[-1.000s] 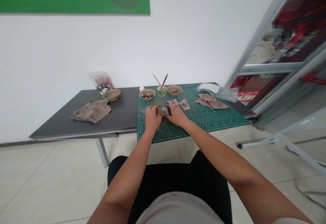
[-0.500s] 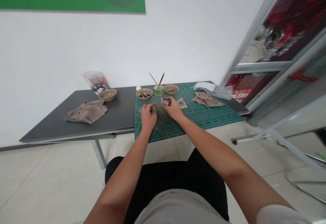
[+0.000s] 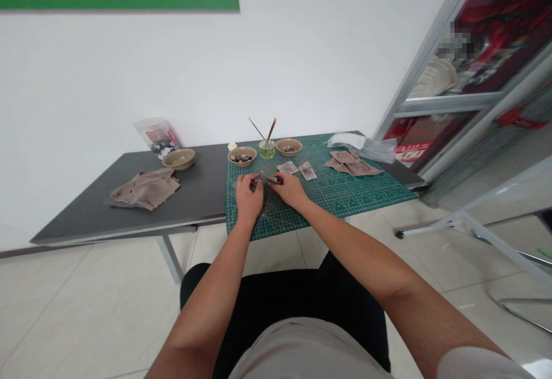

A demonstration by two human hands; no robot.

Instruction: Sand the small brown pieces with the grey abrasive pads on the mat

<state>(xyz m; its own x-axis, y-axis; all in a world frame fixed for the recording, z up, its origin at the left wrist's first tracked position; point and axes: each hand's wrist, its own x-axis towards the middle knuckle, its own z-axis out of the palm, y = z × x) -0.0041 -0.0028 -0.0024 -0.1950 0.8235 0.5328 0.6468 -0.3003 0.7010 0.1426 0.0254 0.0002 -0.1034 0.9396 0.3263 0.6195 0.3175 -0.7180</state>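
Note:
Above the green cutting mat, my left hand [image 3: 249,198] is closed, its fingers curled round something small and dark that they largely hide. My right hand [image 3: 291,189] pinches the edge of a thin grey sheet [image 3: 268,177] that stretches across toward my left fingertips. Whether the left fingers also grip this sheet is unclear. Just beyond my right hand, two small flat speckled grey-white squares [image 3: 287,167] [image 3: 307,171] lie side by side on the mat. A bowl of dark pieces [image 3: 242,157] stands behind my left hand.
Behind the hands, a glass jar [image 3: 267,150] with two brushes stands beside a second bowl [image 3: 288,148]. Brown cloths [image 3: 145,189] [image 3: 351,163] lie left and right. Clear plastic [image 3: 375,149] rests at the mat's back right. Another bowl [image 3: 179,159] and a clear bag [image 3: 159,137] stand left.
My right hand has moved slightly down and nearer my left hand. A second speckled square now shows on the mat where that hand was. The grey sheet now spans between my hands.

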